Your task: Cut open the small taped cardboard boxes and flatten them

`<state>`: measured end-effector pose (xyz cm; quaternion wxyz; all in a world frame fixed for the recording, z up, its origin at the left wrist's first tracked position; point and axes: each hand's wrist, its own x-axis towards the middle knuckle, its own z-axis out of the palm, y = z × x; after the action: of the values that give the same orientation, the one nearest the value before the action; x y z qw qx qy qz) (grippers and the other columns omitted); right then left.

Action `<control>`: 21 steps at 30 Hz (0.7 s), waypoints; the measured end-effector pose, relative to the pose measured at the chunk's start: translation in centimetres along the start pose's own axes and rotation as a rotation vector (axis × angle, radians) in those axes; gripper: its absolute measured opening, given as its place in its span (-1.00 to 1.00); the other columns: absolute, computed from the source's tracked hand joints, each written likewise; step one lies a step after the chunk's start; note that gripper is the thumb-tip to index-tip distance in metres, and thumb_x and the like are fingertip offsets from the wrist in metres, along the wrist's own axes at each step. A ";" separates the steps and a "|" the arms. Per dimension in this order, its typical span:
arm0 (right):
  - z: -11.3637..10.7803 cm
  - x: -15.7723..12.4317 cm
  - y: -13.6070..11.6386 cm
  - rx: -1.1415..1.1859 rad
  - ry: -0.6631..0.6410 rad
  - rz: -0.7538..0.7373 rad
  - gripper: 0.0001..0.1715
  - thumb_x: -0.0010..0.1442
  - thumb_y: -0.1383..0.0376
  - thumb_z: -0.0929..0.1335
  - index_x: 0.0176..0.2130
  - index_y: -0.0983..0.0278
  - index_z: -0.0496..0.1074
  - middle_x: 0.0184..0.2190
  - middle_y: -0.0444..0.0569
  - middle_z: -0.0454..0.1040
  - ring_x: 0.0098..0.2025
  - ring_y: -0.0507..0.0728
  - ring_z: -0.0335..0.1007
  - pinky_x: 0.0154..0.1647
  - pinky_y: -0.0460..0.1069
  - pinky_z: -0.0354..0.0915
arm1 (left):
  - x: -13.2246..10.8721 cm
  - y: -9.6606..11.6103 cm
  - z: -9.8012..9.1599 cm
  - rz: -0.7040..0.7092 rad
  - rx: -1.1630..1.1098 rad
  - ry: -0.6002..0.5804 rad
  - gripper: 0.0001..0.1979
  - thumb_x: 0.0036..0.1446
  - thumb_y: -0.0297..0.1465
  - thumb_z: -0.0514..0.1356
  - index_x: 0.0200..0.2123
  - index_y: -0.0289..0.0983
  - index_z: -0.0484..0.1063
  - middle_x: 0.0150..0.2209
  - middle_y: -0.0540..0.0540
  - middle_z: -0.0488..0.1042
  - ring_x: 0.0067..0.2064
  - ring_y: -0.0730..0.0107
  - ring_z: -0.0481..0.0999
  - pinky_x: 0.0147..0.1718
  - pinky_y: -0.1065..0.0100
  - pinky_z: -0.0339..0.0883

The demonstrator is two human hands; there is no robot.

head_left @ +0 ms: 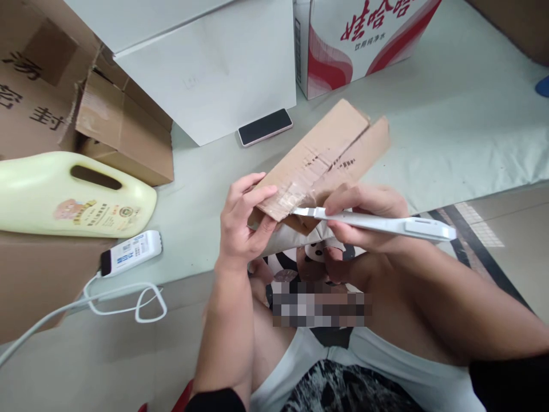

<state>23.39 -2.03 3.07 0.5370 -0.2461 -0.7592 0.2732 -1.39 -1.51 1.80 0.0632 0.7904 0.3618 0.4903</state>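
My left hand (246, 220) grips the near left end of a small taped cardboard box (326, 151), fingers wrapped round its edge. My right hand (364, 214) is closed round a white utility knife (386, 224). The knife's tip touches the clear tape at the box's near end. The box tilts up and away from me, above my lap.
A black phone (265, 126) lies on the grey floor behind the box. A white box (206, 68) and a red-and-white carton (351, 40) stand at the back. At left are brown cartons (124, 129), a pale yellow jug (72, 194) and a white charger (131, 252) with cable.
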 end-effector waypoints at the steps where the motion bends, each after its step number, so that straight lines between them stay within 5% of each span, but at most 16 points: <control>1: 0.0 -0.1 0.4 -0.010 0.017 0.026 -0.92 0.18 0.31 0.45 -0.33 0.20 0.46 -0.47 -0.14 0.53 -0.50 0.00 0.44 -0.51 -0.08 0.32 | 0.0 0.0 -0.1 -0.025 -0.012 0.010 -0.73 0.37 -0.14 0.12 0.01 -0.08 0.50 0.07 -0.14 0.51 0.11 0.15 0.53 0.12 0.03 0.47; 5: -0.1 -0.5 1.7 0.002 0.028 0.086 -0.89 0.18 0.24 0.44 -0.32 0.20 0.44 -0.45 -0.12 0.50 -0.48 0.02 0.39 -0.48 -0.05 0.30 | 0.0 0.1 -0.2 -0.081 -0.035 -0.003 -0.76 0.35 -0.16 0.15 -0.04 -0.08 0.51 0.02 -0.13 0.46 0.09 0.16 0.52 0.12 0.03 0.48; 9: 0.2 -0.4 1.7 0.026 -0.010 0.091 -0.85 0.19 0.24 0.45 -0.23 0.20 0.43 -0.37 -0.11 0.51 -0.40 0.03 0.41 -0.39 -0.05 0.33 | -0.2 0.6 0.5 -0.104 0.037 -0.076 -0.60 0.16 -0.10 0.28 0.02 -0.09 0.39 0.22 -0.21 0.33 0.30 -0.03 0.38 0.21 -0.13 0.41; 15: 1.4 -0.6 0.8 0.013 -0.047 0.094 -0.85 0.18 0.28 0.44 -0.28 0.21 0.38 -0.42 -0.16 0.47 -0.47 -0.03 0.33 -0.43 -0.08 0.31 | 0.2 1.4 1.3 -0.120 0.057 -0.002 -0.78 0.16 -0.32 0.25 -0.15 -0.15 0.28 0.24 -0.22 0.42 0.30 -0.01 0.44 0.21 -0.14 0.40; 21: 1.7 -0.8 1.2 0.121 0.292 0.196 -0.70 0.27 0.11 0.41 -0.35 0.18 0.26 -0.59 -0.26 0.31 -0.64 -0.06 0.12 -0.68 -0.12 0.06 | 0.7 2.0 1.2 -0.080 0.137 0.031 -0.73 0.01 -0.43 0.25 -0.21 -0.15 0.27 0.11 -0.16 0.48 0.15 0.02 0.53 0.15 -0.12 0.45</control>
<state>22.09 -1.94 1.22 0.6263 -0.3233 -0.6276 0.3306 0.78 -2.18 2.64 0.0228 0.7699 0.4269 0.4738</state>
